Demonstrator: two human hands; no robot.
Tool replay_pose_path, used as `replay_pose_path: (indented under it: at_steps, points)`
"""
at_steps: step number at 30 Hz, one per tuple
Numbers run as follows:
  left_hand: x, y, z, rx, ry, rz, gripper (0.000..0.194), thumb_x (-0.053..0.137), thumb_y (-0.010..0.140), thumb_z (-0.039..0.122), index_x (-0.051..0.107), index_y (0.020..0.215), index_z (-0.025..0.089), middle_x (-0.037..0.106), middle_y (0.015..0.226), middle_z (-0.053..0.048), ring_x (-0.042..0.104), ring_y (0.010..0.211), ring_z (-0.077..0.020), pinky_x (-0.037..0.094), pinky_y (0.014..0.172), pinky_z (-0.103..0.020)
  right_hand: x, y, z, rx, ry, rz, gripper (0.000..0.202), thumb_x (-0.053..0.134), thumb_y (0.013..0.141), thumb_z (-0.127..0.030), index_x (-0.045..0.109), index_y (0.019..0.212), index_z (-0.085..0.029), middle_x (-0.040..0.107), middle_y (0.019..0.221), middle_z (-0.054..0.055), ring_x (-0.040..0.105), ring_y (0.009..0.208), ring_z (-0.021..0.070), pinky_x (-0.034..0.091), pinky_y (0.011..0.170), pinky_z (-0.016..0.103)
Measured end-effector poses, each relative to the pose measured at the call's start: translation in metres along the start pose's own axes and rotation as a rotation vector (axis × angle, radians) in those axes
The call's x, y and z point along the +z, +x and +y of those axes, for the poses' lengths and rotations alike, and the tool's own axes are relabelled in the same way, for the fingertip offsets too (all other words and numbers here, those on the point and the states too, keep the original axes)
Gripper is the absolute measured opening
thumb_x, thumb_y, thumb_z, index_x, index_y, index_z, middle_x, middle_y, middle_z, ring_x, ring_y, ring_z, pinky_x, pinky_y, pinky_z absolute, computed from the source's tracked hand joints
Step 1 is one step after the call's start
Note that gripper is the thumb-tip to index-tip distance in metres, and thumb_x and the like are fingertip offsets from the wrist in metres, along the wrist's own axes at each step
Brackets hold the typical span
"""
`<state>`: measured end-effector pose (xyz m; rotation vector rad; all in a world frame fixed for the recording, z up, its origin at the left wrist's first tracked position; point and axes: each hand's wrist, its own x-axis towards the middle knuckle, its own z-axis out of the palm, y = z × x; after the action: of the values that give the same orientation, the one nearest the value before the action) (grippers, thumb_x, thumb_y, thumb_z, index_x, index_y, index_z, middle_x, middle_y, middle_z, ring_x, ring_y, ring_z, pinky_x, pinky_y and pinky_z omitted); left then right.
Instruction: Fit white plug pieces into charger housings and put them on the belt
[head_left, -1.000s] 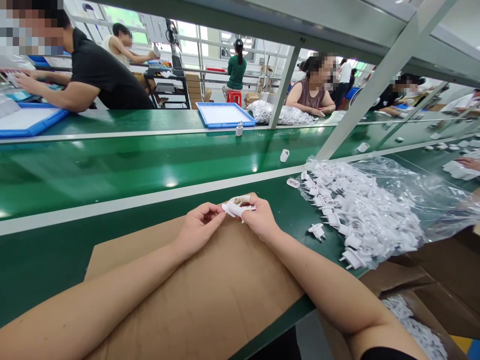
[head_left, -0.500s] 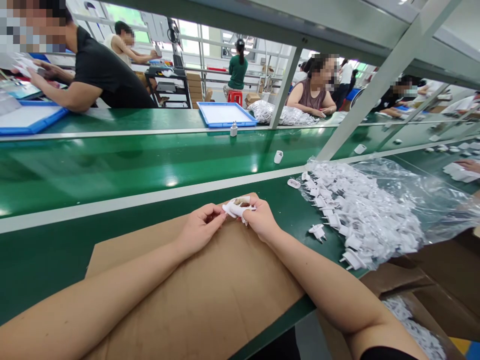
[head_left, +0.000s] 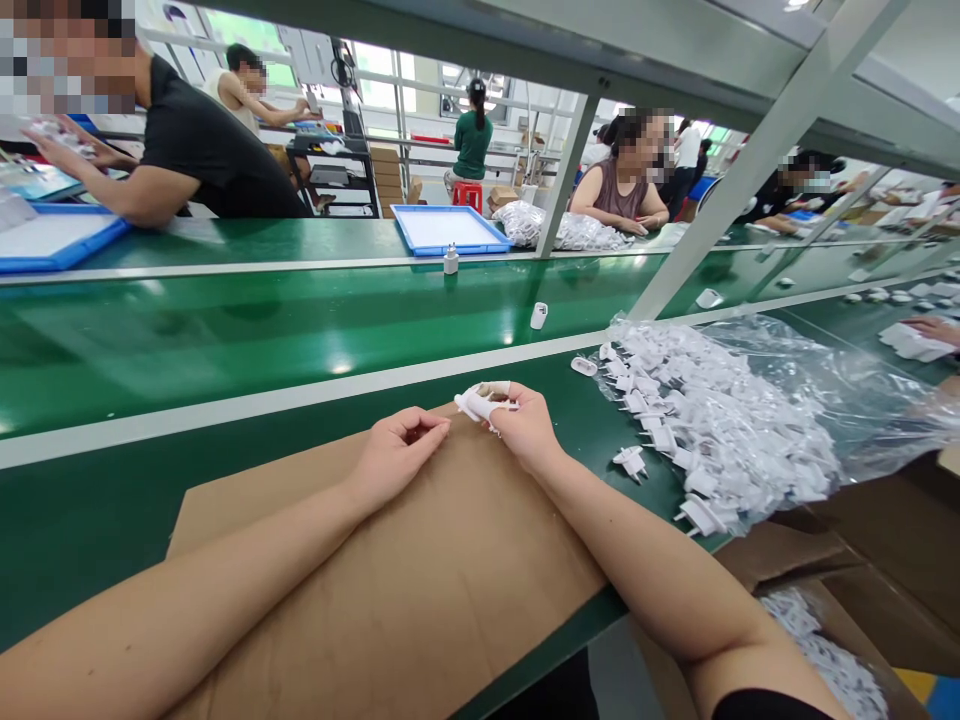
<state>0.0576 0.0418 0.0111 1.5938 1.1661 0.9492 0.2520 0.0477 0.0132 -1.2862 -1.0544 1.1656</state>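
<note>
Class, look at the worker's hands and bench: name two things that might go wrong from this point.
The right hand pinches a small white plug part over the cardboard sheet; a slip might drop it. The pile of plug parts spills from its plastic bag near the bench edge, so pieces may fall off.

The white plug part (head_left: 480, 405) is showing pale against the plain brown cardboard sheet (head_left: 420, 570). The conveyor belt (head_left: 262, 330) is gleaming deep green (edged by a light grey strip). White plug pieces (head_left: 705, 430) are lying heaped on clear plastic, and a blue tray (head_left: 450, 228) is holding a white lining.
</note>
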Motion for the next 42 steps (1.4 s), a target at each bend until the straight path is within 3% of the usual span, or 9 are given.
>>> replay_pose_path:
  at_steps: [7, 15, 18, 22, 26, 29, 35, 38, 42]
  points:
    - [0.002, 0.003, -0.009, -0.103, -0.076, 0.068, 0.043, 0.078, 0.076, 0.061, 0.072, 0.082, 0.019, 0.068, 0.073, -0.003, 0.057, 0.066, -0.0149, 0.045, 0.06, -0.025, -0.003, -0.008, -0.003, -0.335, -0.545, -0.013, 0.024, 0.073, 0.073, -0.027, 0.079, 0.097, -0.025, 0.069, 0.091, 0.001, 0.065, 0.08, 0.0166, 0.049, 0.069, 0.029]
    - [-0.002, 0.023, -0.001, -0.204, -0.056, 0.127, 0.052, 0.076, 0.072, 0.068, 0.069, 0.074, 0.016, 0.065, 0.069, -0.005, 0.055, 0.059, -0.0135, 0.047, 0.057, -0.026, -0.007, -0.005, -0.005, -0.32, -0.86, -0.129, 0.017, 0.07, 0.075, -0.028, 0.076, 0.091, -0.026, 0.072, 0.096, 0.003, 0.062, 0.099, 0.0237, 0.044, 0.066, 0.029]
    - [-0.007, 0.055, 0.007, -0.123, 0.107, 0.145, 0.046, 0.079, 0.068, 0.05, 0.074, 0.101, 0.019, 0.071, 0.087, -0.007, 0.059, 0.065, -0.0156, 0.05, 0.06, -0.027, -0.007, -0.006, -0.005, -0.329, -0.892, -0.197, 0.016, 0.069, 0.075, -0.025, 0.076, 0.089, -0.025, 0.074, 0.103, 0.004, 0.062, 0.103, 0.0249, 0.042, 0.064, 0.028]
    - [-0.006, 0.118, 0.018, 0.18, 0.462, 0.117, 0.06, 0.069, 0.07, 0.033, 0.068, 0.129, 0.021, 0.064, 0.133, -0.012, 0.066, 0.101, -0.0255, 0.057, 0.085, -0.037, -0.007, -0.01, -0.013, -0.315, -0.92, -0.27, 0.022, 0.067, 0.076, -0.019, 0.077, 0.095, -0.023, 0.075, 0.108, 0.004, 0.065, 0.098, 0.0228, 0.044, 0.066, 0.028]
    - [0.008, 0.176, 0.028, 0.344, 0.758, -0.05, 0.067, 0.064, 0.078, 0.029, 0.059, 0.143, 0.015, 0.053, 0.15, -0.014, 0.05, 0.134, -0.0355, 0.042, 0.116, -0.05, -0.007, -0.011, -0.018, -0.258, -0.954, -0.317, 0.022, 0.068, 0.079, -0.022, 0.077, 0.099, -0.022, 0.075, 0.106, 0.004, 0.068, 0.095, 0.0222, 0.043, 0.063, 0.028]
    - [0.026, 0.21, 0.037, 0.383, 0.957, -0.153, 0.075, 0.063, 0.08, 0.02, 0.049, 0.153, 0.013, 0.045, 0.16, -0.014, 0.036, 0.148, -0.0374, 0.029, 0.125, -0.051, -0.007, -0.01, -0.019, -0.263, -0.984, -0.349, 0.029, 0.068, 0.078, -0.021, 0.076, 0.106, -0.022, 0.075, 0.112, 0.004, 0.068, 0.1, 0.0229, 0.043, 0.064, 0.028]
    - [0.06, 0.261, 0.044, 0.378, 1.16, -0.445, 0.104, 0.059, 0.073, 0.008, 0.012, 0.166, 0.008, 0.003, 0.174, -0.015, 0.018, 0.158, -0.0364, 0.026, 0.125, -0.046, -0.007, -0.01, -0.02, -0.304, -1.005, -0.384, 0.029, 0.066, 0.083, -0.021, 0.074, 0.11, -0.02, 0.073, 0.113, 0.006, 0.068, 0.099, 0.022, 0.045, 0.068, 0.029]
    - [0.068, 0.275, 0.043, 0.352, 1.257, -0.569, 0.094, 0.06, 0.075, 0.011, 0.03, 0.163, 0.017, 0.02, 0.172, -0.011, 0.031, 0.153, -0.0325, 0.033, 0.121, -0.04, -0.007, -0.01, -0.019, -0.33, -0.989, -0.41, 0.028, 0.065, 0.084, -0.021, 0.073, 0.111, -0.02, 0.073, 0.113, 0.006, 0.067, 0.101, 0.0215, 0.047, 0.073, 0.029]
    - [0.057, 0.275, 0.047, 0.318, 1.316, -0.532, 0.057, 0.063, 0.08, 0.027, 0.066, 0.136, 0.015, 0.056, 0.148, -0.017, 0.052, 0.133, -0.0359, 0.04, 0.112, -0.041, -0.009, -0.009, -0.016, -0.343, -0.978, -0.431, 0.03, 0.066, 0.082, -0.018, 0.073, 0.111, -0.02, 0.072, 0.114, 0.006, 0.067, 0.102, 0.0221, 0.049, 0.074, 0.029]
